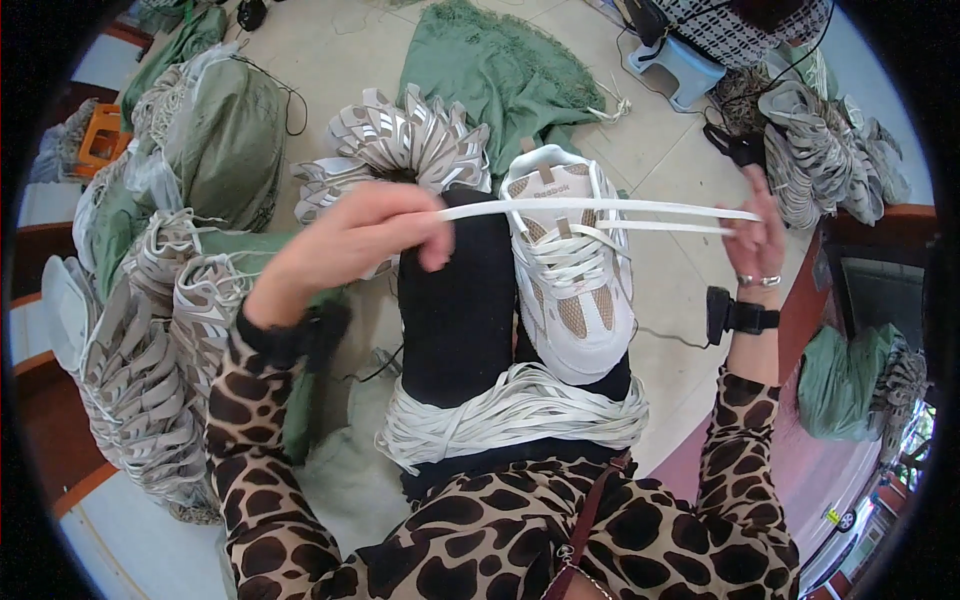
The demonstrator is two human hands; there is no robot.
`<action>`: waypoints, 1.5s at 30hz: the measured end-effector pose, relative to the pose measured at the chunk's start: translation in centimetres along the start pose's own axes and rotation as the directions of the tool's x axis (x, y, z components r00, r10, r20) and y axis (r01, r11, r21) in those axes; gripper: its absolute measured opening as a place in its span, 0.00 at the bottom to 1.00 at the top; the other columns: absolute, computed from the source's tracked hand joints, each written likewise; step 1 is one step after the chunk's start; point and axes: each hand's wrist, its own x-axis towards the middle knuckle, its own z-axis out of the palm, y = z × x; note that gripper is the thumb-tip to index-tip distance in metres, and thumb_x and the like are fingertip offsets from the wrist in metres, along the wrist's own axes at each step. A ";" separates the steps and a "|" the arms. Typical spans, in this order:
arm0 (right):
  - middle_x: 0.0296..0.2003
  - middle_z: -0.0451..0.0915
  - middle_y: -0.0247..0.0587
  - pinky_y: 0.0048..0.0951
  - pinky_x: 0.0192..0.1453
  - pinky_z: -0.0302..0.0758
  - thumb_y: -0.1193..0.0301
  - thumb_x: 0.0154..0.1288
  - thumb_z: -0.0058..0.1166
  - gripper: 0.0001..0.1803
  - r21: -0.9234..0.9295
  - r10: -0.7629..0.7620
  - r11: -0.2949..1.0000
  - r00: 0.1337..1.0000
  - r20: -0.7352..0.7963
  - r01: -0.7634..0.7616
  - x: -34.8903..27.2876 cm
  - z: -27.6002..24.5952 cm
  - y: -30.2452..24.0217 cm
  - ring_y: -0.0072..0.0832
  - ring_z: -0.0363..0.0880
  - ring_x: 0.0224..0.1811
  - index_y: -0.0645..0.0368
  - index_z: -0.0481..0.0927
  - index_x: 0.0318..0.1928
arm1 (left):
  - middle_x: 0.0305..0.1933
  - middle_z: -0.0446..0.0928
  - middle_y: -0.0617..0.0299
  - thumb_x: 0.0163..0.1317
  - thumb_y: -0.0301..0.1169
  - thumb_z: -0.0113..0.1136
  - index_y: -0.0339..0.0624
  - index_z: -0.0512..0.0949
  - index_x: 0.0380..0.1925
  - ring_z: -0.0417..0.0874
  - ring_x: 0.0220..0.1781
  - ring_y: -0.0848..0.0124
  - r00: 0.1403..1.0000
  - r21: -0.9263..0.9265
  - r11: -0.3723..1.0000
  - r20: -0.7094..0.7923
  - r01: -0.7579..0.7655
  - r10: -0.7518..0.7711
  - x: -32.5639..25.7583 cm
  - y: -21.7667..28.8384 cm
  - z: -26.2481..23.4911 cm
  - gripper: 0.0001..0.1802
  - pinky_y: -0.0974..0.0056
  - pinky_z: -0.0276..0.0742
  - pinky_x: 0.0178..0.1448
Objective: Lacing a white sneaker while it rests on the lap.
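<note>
A white and beige sneaker [578,300] rests on my right thigh, its toe toward me. White lace criss-crosses its lower eyelets. Two long strands of the white shoelace [600,205] stretch sideways across the shoe's tongue. My left hand [375,230], slightly blurred, is closed on the lace at the left, above my left knee. Out to the right, the fingers of my right hand [757,232] pinch the strands' other ends. A thick bundle of white laces [510,412] lies across my lap.
Stacked shoe uppers [405,140] sit on the floor beyond my knees, beside a green sack [490,70]. More uppers [135,400] and a full sack [225,140] are at the left. A blue stool [678,72] and another pile of uppers [825,150] stand at the far right.
</note>
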 end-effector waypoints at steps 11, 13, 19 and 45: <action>0.37 0.79 0.31 0.22 0.48 0.71 0.74 0.63 0.58 0.08 -0.772 0.282 0.634 0.943 0.177 -0.045 2.7 16.2 4.4 0.18 0.75 0.41 0.61 0.78 0.43 | 0.20 0.78 0.62 0.68 0.34 0.55 0.37 0.76 0.29 0.79 0.23 0.69 0.993 0.444 0.890 0.093 -0.103 0.069 6.0 3.3 7.2 0.12 0.66 0.72 0.29; 0.31 0.76 0.24 0.16 0.36 0.68 0.71 0.64 0.59 0.08 -0.632 0.577 0.680 0.804 0.147 -0.372 3.2 15.6 4.7 0.10 0.70 0.31 0.62 0.79 0.40 | 0.20 0.78 0.61 0.67 0.34 0.56 0.38 0.76 0.27 0.80 0.23 0.67 0.996 0.528 0.845 0.068 -0.081 0.053 5.6 3.3 7.5 0.12 0.66 0.73 0.30; 0.27 0.76 0.23 0.18 0.33 0.68 0.69 0.65 0.58 0.08 -0.671 0.535 0.606 0.843 -0.056 -0.429 3.6 14.8 5.1 0.11 0.70 0.29 0.62 0.82 0.35 | 0.24 0.77 0.60 0.59 0.32 0.63 0.42 0.79 0.28 0.78 0.29 0.60 0.896 0.536 0.789 -0.124 -0.300 0.426 5.5 -0.8 7.8 0.06 0.59 0.70 0.37; 0.28 0.77 0.37 0.25 0.36 0.72 0.75 0.57 0.58 0.05 -0.988 0.170 0.142 0.982 0.079 0.055 4.1 14.1 7.3 0.24 0.77 0.31 0.63 0.77 0.33 | 0.29 0.75 0.65 0.48 0.31 0.66 0.47 0.77 0.25 0.76 0.40 0.63 0.734 0.781 0.624 -0.440 0.027 0.518 7.3 -4.0 9.6 0.07 0.54 0.61 0.50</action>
